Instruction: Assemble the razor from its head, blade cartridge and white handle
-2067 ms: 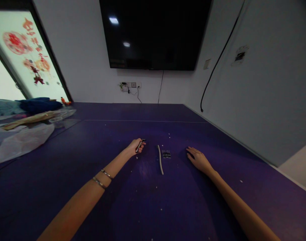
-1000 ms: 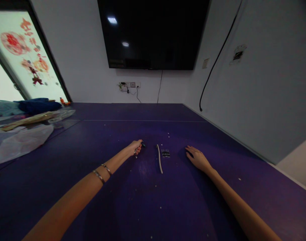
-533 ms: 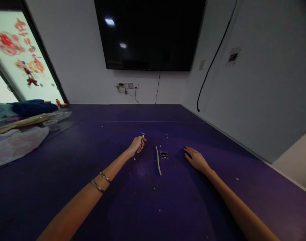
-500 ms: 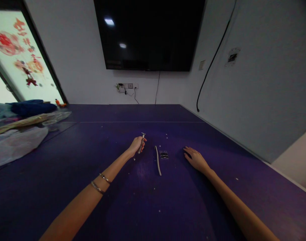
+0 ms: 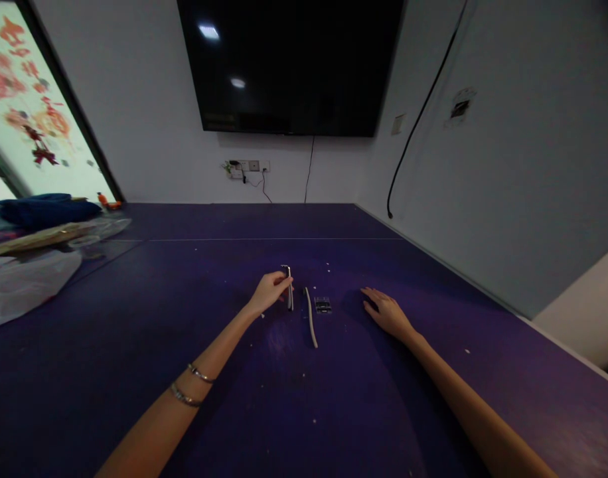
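Observation:
My left hand (image 5: 271, 292) pinches a slim silver tool (image 5: 291, 299) with a short crosspiece at its far end, like a razor. It is held nearly upright in view, above the purple surface (image 5: 224, 425). Just right of it lies a thin, slightly bent whitish stick (image 5: 311, 322) with a darker far end; its kind is unclear. Beside the stick is a small flat dark-and-clear rectangular piece (image 5: 322, 305), too small to identify. My right hand (image 5: 387, 314) rests palm down on the surface, fingers stretched out and holding nothing, to the right of that piece.
Clear plastic bags (image 5: 30, 282) and dark blue cloth (image 5: 50, 211) are heaped at the left. A black cable (image 5: 413, 129) hangs down the right wall. Behind stand a wall-mounted television (image 5: 294, 66) and sockets (image 5: 254, 165). Small white bits dot the surface.
My left hand has turned the silver tool from slanting to nearly upright and loosened its grip toward the fingertips. My right hand stays in place; the view has shifted slightly.

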Tool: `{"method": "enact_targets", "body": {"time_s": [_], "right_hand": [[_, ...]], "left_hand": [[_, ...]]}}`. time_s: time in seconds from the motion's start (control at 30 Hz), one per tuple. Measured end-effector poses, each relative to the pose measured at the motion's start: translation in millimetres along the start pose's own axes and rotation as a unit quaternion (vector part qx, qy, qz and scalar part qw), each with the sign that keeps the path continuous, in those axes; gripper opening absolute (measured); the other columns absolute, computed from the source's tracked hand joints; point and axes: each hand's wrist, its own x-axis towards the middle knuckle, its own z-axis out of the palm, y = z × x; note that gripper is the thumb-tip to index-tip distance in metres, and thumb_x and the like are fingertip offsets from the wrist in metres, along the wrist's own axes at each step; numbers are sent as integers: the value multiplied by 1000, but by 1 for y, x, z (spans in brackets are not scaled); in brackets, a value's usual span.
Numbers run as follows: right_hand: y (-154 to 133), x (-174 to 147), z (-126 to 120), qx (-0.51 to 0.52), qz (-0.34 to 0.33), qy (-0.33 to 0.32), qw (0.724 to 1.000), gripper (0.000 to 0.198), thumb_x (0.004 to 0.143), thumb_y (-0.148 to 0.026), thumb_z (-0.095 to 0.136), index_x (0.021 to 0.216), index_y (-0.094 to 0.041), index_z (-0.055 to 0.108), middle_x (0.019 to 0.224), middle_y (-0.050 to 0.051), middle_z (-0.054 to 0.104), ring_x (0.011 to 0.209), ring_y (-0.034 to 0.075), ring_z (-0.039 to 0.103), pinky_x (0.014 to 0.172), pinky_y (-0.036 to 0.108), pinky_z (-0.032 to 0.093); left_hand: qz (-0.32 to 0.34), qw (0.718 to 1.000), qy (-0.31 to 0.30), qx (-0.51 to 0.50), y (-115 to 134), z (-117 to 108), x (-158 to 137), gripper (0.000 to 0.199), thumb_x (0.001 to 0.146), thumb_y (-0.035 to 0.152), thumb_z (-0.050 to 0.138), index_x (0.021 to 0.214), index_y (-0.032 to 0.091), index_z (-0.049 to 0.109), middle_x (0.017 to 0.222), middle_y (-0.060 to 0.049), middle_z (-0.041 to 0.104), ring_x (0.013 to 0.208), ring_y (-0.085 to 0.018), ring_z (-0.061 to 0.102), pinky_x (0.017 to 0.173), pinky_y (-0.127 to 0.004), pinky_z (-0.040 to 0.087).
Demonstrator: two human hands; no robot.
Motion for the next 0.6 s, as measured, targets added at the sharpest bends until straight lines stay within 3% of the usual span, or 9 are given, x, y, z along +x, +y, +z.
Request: {"method": "enact_targets", "body": {"time_s": [0.17, 0.27, 0.33, 0.4, 0.5, 0.6], "right_hand": [[-36, 2, -23, 74, 33, 115, 990, 33, 84, -31, 39, 105, -19, 62, 100, 10, 67, 94, 23, 61, 84, 35, 46], [-84, -2, -35, 105, 53, 17, 993, 27, 84, -35, 42, 97, -23, 62, 76, 4, 68, 67, 18, 63, 63, 27, 46], [-119, -6, -37, 79, 26, -82, 993, 24, 83, -38, 45, 91, -23, 63, 73, 2, 68, 65, 17, 63, 57, 24, 43], [-149, -10, -32, 28, 13, -138, 990, 25, 82, -40, 47, 83, -21, 64, 75, 4, 69, 67, 18, 65, 58, 24, 42], [-177, -10, -21, -36, 10, -147, 988, 32, 86, -39, 42, 83, -19, 66, 81, 9, 70, 74, 22, 66, 63, 28, 45], [-187, -6, -10, -70, 24, -151, 986, 38, 87, -39, 38, 86, -15, 68, 85, 14, 70, 78, 27, 67, 65, 33, 47]], "left_hand": [[51, 998, 28, 34, -6, 1, -5, 24, 75, 38, 59, 76, 14, 57, 70, -4, 64, 66, -16, 62, 56, -24, 48], [90, 993, 44, 58, -5, 3, -7, 24, 74, 38, 61, 75, 14, 56, 70, -3, 63, 67, -16, 61, 61, -27, 49], [122, 988, 56, 77, -2, 5, -9, 24, 73, 38, 62, 74, 14, 57, 72, -3, 62, 68, -16, 60, 64, -28, 48], [148, 982, 66, 95, 0, 6, -12, 24, 73, 38, 62, 75, 14, 57, 73, -2, 61, 70, -16, 59, 67, -28, 48], [169, 976, 69, 121, 3, 7, -17, 23, 74, 39, 62, 76, 16, 58, 75, -1, 61, 71, -15, 58, 69, -28, 47], [172, 974, 65, 135, 6, 6, -22, 25, 74, 40, 61, 76, 16, 58, 74, -1, 60, 69, -15, 58, 67, -28, 47]]}}
